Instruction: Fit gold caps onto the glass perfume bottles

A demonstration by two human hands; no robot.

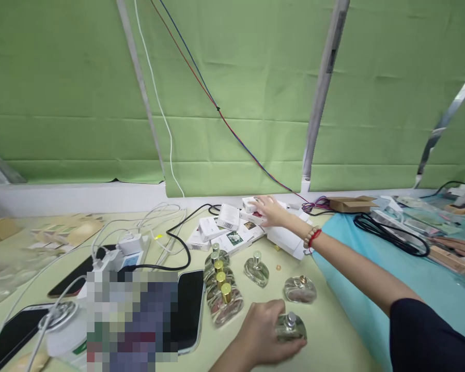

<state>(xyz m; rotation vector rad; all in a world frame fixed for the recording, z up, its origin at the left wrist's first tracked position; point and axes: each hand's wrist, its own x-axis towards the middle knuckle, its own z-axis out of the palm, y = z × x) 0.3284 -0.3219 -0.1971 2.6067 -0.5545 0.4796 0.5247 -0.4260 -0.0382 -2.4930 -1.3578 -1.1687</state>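
Note:
My left hand (265, 333) is wrapped round a clear glass perfume bottle (292, 328) with a silver neck, standing near the front of the table. Farther back, my right hand (270, 211) stretches to a pile of white cartons, its fingers closed about the end of a small white box (249, 204). Between the hands stand a perfume bottle with a silvery top (257, 269) and a pinkish perfume bottle (300, 289) with a gold neck. Left of them runs a row of several perfume bottles (225, 305), the front ones gold-topped.
White cartons (234, 237) lie under the pile. A phone (189, 310), a power strip (134, 248) and tangled cables fill the left. On the right, a blue sheet (344, 258) bears a coiled black cable (391, 235), with an open cardboard box (352, 204) behind. Part of the left foreground is pixelated.

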